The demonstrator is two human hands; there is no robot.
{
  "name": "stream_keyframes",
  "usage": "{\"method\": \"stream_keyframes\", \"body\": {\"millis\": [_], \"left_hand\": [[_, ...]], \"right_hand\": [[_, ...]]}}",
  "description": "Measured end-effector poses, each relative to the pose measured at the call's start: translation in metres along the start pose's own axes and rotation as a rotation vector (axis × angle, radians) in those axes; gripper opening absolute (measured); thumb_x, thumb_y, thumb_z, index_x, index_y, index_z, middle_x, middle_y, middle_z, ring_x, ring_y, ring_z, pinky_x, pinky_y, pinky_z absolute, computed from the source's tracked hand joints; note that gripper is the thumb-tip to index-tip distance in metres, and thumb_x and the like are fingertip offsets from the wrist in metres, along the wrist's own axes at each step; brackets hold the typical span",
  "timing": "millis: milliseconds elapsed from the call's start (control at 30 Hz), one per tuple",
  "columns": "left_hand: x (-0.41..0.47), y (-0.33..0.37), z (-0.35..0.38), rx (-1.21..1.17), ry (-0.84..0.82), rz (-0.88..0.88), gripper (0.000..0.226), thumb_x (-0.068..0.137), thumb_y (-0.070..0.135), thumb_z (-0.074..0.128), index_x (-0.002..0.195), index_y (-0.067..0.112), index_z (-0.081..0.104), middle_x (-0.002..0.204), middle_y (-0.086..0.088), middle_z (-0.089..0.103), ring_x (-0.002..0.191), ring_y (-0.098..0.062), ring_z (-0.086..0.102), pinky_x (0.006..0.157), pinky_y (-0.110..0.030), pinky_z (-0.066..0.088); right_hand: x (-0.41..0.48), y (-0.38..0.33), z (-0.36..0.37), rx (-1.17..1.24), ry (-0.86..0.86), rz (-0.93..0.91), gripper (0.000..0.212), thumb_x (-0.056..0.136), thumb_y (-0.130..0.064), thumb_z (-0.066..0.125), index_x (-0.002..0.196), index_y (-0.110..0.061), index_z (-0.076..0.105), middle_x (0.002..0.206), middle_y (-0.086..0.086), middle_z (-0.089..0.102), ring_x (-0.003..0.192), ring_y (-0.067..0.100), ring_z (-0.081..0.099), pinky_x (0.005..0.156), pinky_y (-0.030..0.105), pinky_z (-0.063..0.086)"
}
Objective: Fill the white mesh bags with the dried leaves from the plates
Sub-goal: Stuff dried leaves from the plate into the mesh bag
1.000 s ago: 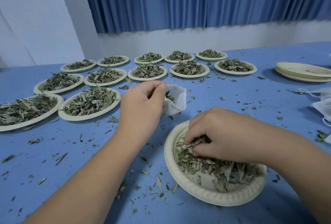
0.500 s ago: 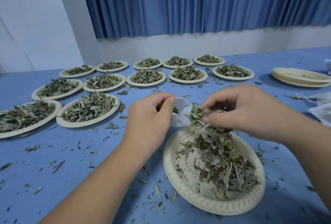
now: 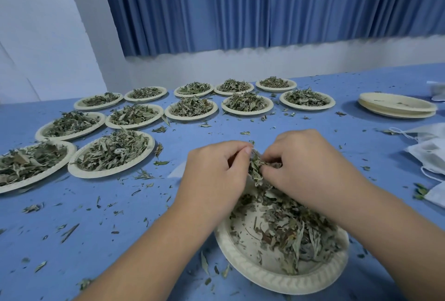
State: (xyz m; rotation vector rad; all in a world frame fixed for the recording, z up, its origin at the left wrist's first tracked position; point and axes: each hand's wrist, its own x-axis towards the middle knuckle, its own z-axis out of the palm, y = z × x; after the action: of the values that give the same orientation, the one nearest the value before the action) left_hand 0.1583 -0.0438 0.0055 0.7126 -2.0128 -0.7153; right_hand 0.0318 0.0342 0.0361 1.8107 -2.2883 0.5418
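My left hand (image 3: 212,175) is curled round the white mesh bag, which is almost wholly hidden behind my fingers. My right hand (image 3: 305,163) pinches a clump of dried leaves (image 3: 256,168) and holds it right against my left hand, above the near plate (image 3: 243,264). That cream paper plate lies in front of me with a loose heap of dried leaves (image 3: 291,223) on it.
Several leaf-filled paper plates (image 3: 112,151) stand in rows at the left and back of the blue table (image 3: 96,216). A stack of bare plates (image 3: 397,108) sits at the far right. Spare white mesh bags (image 3: 431,151) lie at the right edge. Leaf scraps litter the cloth.
My right hand scooped leaves from the near plate, lifted them and brought them up against the bag in my left hand. The left hand has drifted slightly toward the right hand.
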Motion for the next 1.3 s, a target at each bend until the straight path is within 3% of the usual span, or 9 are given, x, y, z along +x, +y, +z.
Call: {"method": "stream_keyframes", "body": {"millis": [200,300,433,667,900,967,1067,1133,1300], "left_hand": [[0.000,0.002,0.004,-0.017,-0.001,-0.022,0.018,0.093,0.024,0.061,0.080,0.034,0.070,0.066,0.016,0.067,0.063,-0.006,0.063,0.063,-0.018,0.047],[-0.001,0.003,0.004,0.015,-0.006,0.027,0.017,0.093,0.023,0.061,0.085,0.027,0.076,0.066,0.019,0.065,0.066,0.000,0.060,0.058,-0.009,0.041],[-0.003,0.005,0.006,0.074,-0.034,0.131,0.020,0.093,0.018,0.059,0.080,0.018,0.075,0.061,0.010,0.062,0.065,-0.006,0.056,0.057,-0.011,0.038],[-0.004,0.007,0.007,0.097,-0.045,0.144,0.018,0.091,0.017,0.062,0.084,0.024,0.077,0.077,0.019,0.066,0.073,-0.003,0.058,0.062,-0.009,0.040],[-0.001,0.002,0.006,0.047,-0.019,0.078,0.018,0.090,0.017,0.063,0.078,0.023,0.075,0.062,0.009,0.063,0.063,-0.008,0.056,0.057,-0.014,0.040],[-0.001,0.002,0.006,0.015,-0.020,0.059,0.018,0.090,0.017,0.063,0.076,0.020,0.074,0.061,0.006,0.064,0.062,-0.011,0.056,0.057,-0.017,0.042],[-0.002,0.005,0.007,-0.041,-0.050,0.022,0.016,0.090,0.017,0.062,0.082,0.026,0.072,0.064,0.007,0.067,0.065,-0.009,0.059,0.060,-0.019,0.044],[-0.002,0.006,0.008,-0.083,-0.067,-0.015,0.020,0.090,0.017,0.062,0.082,0.031,0.073,0.064,0.013,0.067,0.062,-0.005,0.059,0.057,-0.015,0.043],[-0.001,0.004,0.006,-0.069,-0.036,-0.056,0.023,0.089,0.020,0.063,0.076,0.036,0.072,0.070,0.026,0.068,0.069,0.005,0.062,0.061,-0.010,0.044]], "right_hand": [[-0.001,-0.011,-0.002,-0.179,-0.096,-0.005,0.018,0.091,-0.023,0.050,0.080,-0.019,0.064,0.083,-0.001,0.051,0.078,0.020,0.056,0.051,0.025,0.035],[-0.002,-0.014,-0.002,-0.239,-0.094,0.006,0.025,0.089,-0.019,0.052,0.066,-0.021,0.046,0.076,-0.003,0.040,0.063,0.015,0.044,0.045,0.024,0.023],[-0.005,-0.017,-0.001,-0.303,-0.109,0.014,0.040,0.088,-0.016,0.055,0.058,-0.022,0.029,0.070,-0.004,0.031,0.053,0.010,0.027,0.044,0.024,0.017],[-0.007,-0.017,0.000,-0.278,-0.111,-0.005,0.032,0.088,-0.016,0.053,0.062,-0.020,0.036,0.069,-0.004,0.033,0.054,0.010,0.029,0.043,0.024,0.019],[-0.008,-0.007,-0.011,0.020,-0.014,0.025,0.013,0.084,-0.030,0.057,0.082,-0.023,0.068,0.075,-0.001,0.062,0.076,0.017,0.057,0.068,0.035,0.051],[-0.007,-0.008,-0.007,-0.028,-0.012,0.020,0.016,0.086,-0.028,0.054,0.083,-0.021,0.068,0.077,0.000,0.063,0.077,0.018,0.057,0.065,0.032,0.050],[-0.002,-0.010,0.001,-0.146,-0.017,0.007,0.018,0.090,-0.026,0.050,0.078,-0.020,0.062,0.073,-0.003,0.052,0.072,0.019,0.051,0.047,0.024,0.031],[-0.001,-0.010,0.003,-0.142,-0.016,0.006,0.016,0.090,-0.027,0.051,0.079,-0.022,0.061,0.070,-0.003,0.048,0.071,0.019,0.049,0.045,0.023,0.024],[-0.007,-0.001,-0.004,0.243,0.011,0.026,0.013,0.078,-0.038,0.066,0.084,-0.030,0.074,0.068,-0.005,0.064,0.068,0.008,0.055,0.059,0.022,0.044]]}}
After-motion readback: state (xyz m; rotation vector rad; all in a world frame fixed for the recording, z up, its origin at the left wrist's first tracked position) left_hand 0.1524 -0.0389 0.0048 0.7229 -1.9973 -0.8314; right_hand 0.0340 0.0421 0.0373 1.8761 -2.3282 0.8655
